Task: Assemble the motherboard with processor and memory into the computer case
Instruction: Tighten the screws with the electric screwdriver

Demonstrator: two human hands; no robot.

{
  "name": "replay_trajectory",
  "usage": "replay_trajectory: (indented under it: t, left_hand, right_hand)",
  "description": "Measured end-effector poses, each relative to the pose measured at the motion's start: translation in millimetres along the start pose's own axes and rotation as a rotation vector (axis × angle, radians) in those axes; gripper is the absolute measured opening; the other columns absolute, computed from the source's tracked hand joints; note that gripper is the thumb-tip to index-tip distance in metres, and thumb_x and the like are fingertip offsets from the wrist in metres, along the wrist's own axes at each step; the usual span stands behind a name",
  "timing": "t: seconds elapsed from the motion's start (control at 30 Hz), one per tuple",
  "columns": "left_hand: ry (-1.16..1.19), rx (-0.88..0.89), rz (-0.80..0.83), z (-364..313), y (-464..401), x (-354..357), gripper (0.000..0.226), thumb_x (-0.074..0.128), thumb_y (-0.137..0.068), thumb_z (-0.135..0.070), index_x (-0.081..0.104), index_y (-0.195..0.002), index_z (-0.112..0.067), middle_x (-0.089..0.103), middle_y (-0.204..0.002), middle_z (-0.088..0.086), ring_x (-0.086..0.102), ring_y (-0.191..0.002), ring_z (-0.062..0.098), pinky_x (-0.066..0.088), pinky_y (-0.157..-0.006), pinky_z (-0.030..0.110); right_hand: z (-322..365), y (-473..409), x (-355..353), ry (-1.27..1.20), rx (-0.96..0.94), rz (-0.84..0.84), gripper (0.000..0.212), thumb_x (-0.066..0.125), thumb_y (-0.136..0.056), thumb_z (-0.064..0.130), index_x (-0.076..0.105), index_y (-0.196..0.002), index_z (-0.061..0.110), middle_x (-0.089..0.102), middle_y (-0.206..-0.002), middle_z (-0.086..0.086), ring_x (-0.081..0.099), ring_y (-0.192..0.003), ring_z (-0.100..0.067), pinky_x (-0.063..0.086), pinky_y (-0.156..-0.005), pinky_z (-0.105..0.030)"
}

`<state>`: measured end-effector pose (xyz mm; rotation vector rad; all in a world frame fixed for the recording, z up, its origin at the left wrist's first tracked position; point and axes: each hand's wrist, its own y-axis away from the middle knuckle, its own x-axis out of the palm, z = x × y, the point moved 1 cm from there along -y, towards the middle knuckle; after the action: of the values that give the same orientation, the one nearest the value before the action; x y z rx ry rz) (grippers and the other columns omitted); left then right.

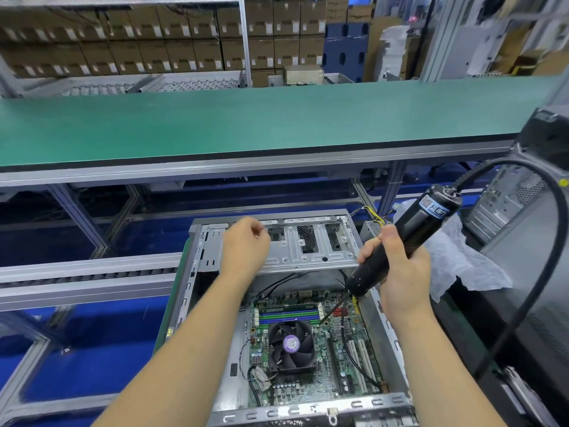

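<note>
An open grey computer case (278, 409) lies on its side in front of me. Inside it sits the green motherboard (337, 349), with a black cooler fan (292, 343) over the processor and memory sticks (289, 315) just above the fan. My right hand (397, 266) grips a black electric screwdriver (409, 238); its bit points down to the board right of the memory. My left hand (244, 245) hovers over the case's drive bracket (308, 246) with fingers loosely curled, and what it holds, if anything, is hidden.
The screwdriver's black cable (542, 272) loops up and down on the right. A crumpled plastic bag (462, 260) and another case (523, 229) stand to the right. A green conveyor belt (246, 124) runs across behind. Blue floor shows at left.
</note>
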<state>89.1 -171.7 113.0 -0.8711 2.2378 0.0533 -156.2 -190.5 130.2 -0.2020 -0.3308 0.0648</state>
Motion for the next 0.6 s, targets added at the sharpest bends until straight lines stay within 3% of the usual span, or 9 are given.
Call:
replay_trajectory:
  t: [0.13, 0.23, 0.43, 0.6]
  left_hand:
    - [0.120, 0.009, 0.238, -18.6, 56.1, 42.7, 0.018, 0.066, -0.085, -0.011, 0.063, -0.082, -0.028, 0.064, -0.078, -0.017, 0.059, -0.072, -0.005, 0.041, -0.056, 0.003]
    - [0.151, -0.044, 0.344, -16.5, 84.2, 72.0, 0.013, 0.067, -0.079, -0.010, 0.067, -0.076, -0.022, 0.067, -0.075, -0.011, 0.059, -0.067, 0.001, 0.039, -0.054, 0.005]
    - [0.143, -0.115, 0.411, -13.9, 102.5, 103.3, 0.010, 0.066, -0.081, -0.013, 0.066, -0.072, -0.018, 0.066, -0.071, -0.005, 0.057, -0.065, 0.004, 0.040, -0.056, 0.013]
    - [0.100, -0.092, 0.418, -7.4, 108.8, 113.8, 0.011, 0.060, -0.082, -0.012, 0.063, -0.077, -0.022, 0.064, -0.073, -0.005, 0.050, -0.061, 0.003, 0.037, -0.053, 0.009]
  right_hand:
    - [5.2, -3.7, -5.3, -0.007, -0.021, 0.002, 0.047, 0.076, -0.068, 0.072, 0.066, -0.070, 0.026, 0.060, -0.066, -0.007, 0.058, -0.062, -0.026, 0.050, -0.069, -0.042]
    - [12.1, -8.5, -11.6, -0.009, -0.047, -0.010, 0.045, 0.078, -0.068, 0.070, 0.066, -0.069, 0.027, 0.059, -0.063, -0.005, 0.057, -0.058, -0.023, 0.051, -0.059, -0.036]
    - [14.0, -10.8, -28.9, -0.012, -0.072, -0.066, 0.041, 0.077, -0.068, 0.071, 0.067, -0.070, 0.031, 0.059, -0.061, -0.003, 0.055, -0.060, -0.024, 0.047, -0.071, -0.043]
    - [10.7, -12.1, -35.5, -0.016, -0.040, -0.083, 0.043, 0.076, -0.068, 0.072, 0.067, -0.065, 0.029, 0.059, -0.061, -0.001, 0.055, -0.060, -0.023, 0.048, -0.071, -0.043]
